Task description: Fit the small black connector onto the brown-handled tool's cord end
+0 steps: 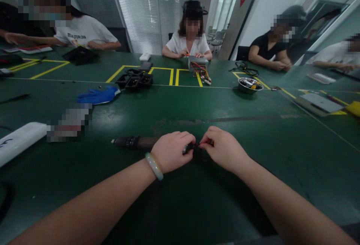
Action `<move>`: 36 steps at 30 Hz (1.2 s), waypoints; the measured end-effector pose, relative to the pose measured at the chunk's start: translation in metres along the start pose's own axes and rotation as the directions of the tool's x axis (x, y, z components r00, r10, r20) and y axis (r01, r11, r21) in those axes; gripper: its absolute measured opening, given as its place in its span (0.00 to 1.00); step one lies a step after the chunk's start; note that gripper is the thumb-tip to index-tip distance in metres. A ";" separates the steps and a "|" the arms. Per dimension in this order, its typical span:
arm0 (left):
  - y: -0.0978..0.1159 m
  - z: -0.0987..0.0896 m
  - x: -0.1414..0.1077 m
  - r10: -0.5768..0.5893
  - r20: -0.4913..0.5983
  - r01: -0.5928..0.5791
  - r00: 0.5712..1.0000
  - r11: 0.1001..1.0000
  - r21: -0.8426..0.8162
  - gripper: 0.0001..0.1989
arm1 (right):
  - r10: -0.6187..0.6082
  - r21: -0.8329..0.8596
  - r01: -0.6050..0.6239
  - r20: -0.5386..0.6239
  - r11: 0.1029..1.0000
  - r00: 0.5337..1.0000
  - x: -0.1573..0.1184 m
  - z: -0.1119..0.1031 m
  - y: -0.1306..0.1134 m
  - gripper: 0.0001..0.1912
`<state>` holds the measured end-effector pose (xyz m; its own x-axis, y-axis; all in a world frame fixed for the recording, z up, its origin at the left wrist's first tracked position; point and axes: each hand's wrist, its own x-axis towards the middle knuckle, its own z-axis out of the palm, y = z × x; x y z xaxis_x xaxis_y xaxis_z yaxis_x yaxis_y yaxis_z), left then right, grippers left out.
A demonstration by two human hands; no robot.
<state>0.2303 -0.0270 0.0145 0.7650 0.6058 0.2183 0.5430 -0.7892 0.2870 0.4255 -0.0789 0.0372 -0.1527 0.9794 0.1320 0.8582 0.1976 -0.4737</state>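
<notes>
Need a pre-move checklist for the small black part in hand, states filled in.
1. Small black part held in left hand: ok.
2. Right hand gripping it: cannot tell, fingertips too small.
3. Dark cylindrical tool with silver tip fully in view: not ok, left hand hides one end.
4. Wrists bare: not ok, pale green bangle on left.
5. Blue glove worn: not ok, on table.

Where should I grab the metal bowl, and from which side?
Likely the near rim of the bowl, coming from your side and above: it stands upright, its lip lies exposed there, and dark and yellow items inside crowd it.
</notes>
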 end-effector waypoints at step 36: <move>0.001 -0.002 0.001 -0.010 0.004 0.010 1.000 1.000 -0.012 0.05 | 0.072 0.055 -0.072 0.003 0.996 0.997 -0.005 0.009 -0.010 0.05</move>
<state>0.2309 -0.0274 0.0170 0.7612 0.6131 0.2115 0.5463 -0.7819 0.3004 0.4129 -0.0852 0.0331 -0.0922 0.9912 0.0954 0.8389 0.1290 -0.5288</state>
